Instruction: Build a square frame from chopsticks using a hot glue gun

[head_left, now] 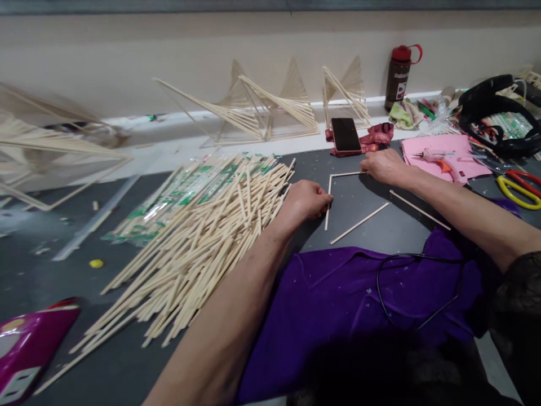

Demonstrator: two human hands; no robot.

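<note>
Two thin pale wooden sticks meet at a right-angled corner on the dark grey table [127,361], in front of the person and between the hands. The near stick [326,220] runs towards the person; the far stick [346,173] runs off to the right.

The left hand [306,200] is curled almost closed, thumb and forefinger pinched together on the near stick about halfway along it. The right hand [382,166] lies knuckles-up over the free end of the far stick; its fingers are tucked under, so how tightly they are closed cannot be told.

Two more loose sticks lie just right of the corner: one slanted [359,223], one [418,210] beside the right forearm.

To the left is a big fanned heap of the same round sticks [198,242], too many to count, with clear packs printed in green [169,197] under its far edge.

A creased purple cloth [338,299] lies below the arms, with one looped black cable [416,290] on it.

Beyond the right hand are:
- one black phone [345,134] on a red case
- one pink mat [435,148] bearing one glue gun [442,162]
- one pair of yellow-handled scissors [518,190]
- one dark red bottle [398,76]

Two spiky, triangular stick frames [262,110] [342,93] stand along the pale wall, and a third, blurred one [46,149] stands at the far left.
</note>
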